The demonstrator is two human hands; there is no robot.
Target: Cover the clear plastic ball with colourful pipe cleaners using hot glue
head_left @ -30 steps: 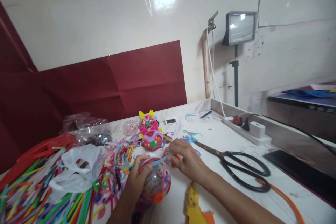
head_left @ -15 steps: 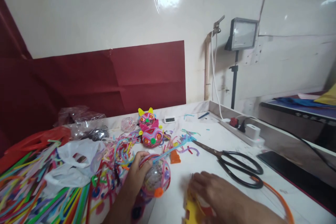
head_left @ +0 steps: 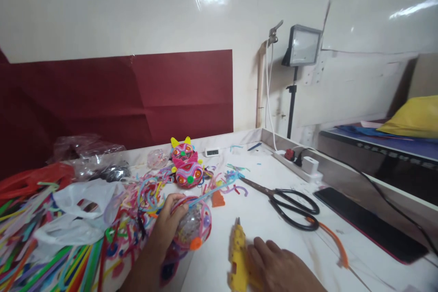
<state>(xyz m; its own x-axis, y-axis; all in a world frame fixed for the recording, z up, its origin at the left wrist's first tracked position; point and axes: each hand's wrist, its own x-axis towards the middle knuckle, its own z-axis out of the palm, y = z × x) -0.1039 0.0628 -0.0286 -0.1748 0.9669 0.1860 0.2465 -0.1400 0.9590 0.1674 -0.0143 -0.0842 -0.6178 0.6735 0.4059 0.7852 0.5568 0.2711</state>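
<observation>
My left hand is closed on the rim of a clear plastic ball trimmed with pink and purple pipe cleaners, an orange pompom at its lower edge. A light blue pipe cleaner runs from the ball's top toward the scissors' tip. My right hand rests low over the handle of a yellow glue gun, fingers curled. The gun lies on the white table, nozzle pointing away; the hand hides part of the handle. Black-handled scissors lie beyond the right hand.
Two pink cat-faced ornaments stand behind the ball. Pipe cleaners and a white plastic bag cover the left side. A phone and a power strip lie on the right. An orange piece lies mid-table.
The view has turned slightly right. My right hand has shifted to the right off the glue gun's body, which now shows more fully. My left hand keeps hold of the ball.
</observation>
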